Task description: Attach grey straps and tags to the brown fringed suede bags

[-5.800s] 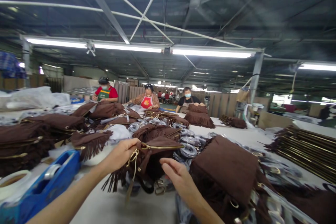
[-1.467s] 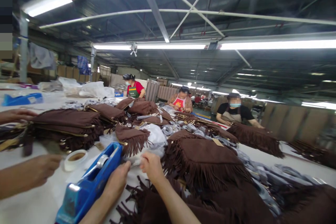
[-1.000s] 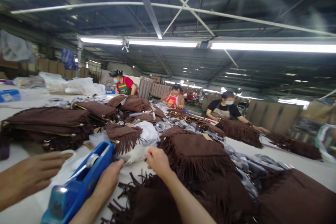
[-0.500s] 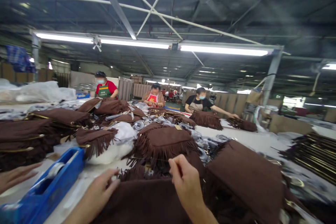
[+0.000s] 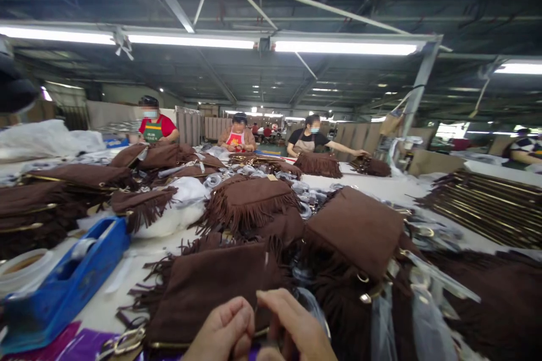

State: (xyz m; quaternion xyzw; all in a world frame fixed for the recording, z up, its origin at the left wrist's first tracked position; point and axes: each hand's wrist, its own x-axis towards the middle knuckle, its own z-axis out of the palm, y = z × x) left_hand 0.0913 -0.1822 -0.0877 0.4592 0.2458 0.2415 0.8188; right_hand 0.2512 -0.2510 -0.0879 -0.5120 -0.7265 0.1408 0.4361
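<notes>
A dark brown fringed pouch (image 5: 212,282) with a gold zip along its near edge lies flat in front of me. My left hand (image 5: 228,327) is closed in a pinch over the near edge. Close beside it, my right hand (image 5: 296,321) has its fingers bent inward, the tips almost meeting the left fingers. What either hand pinches is too small or hidden to make out. A metal clasp (image 5: 127,341) rests at the pouch's near left corner. To the right sits another brown fringed bag (image 5: 355,225) with gold rings and plastic-wrapped straps.
At left stand a blue tape dispenser (image 5: 68,282) and a tape roll (image 5: 25,271), with purple packets (image 5: 87,344) below. More fringed bags (image 5: 254,197) cover the table ahead; stacked zipped pieces (image 5: 486,203) lie right. Several co-workers sit beyond. A blurred dark shape (image 5: 17,79) intrudes upper left.
Both hands have come down toward me and together, from apart above the pouch. More of the pouch shows. Another person's hand left of the dispenser is gone; a dark shape has appeared upper left.
</notes>
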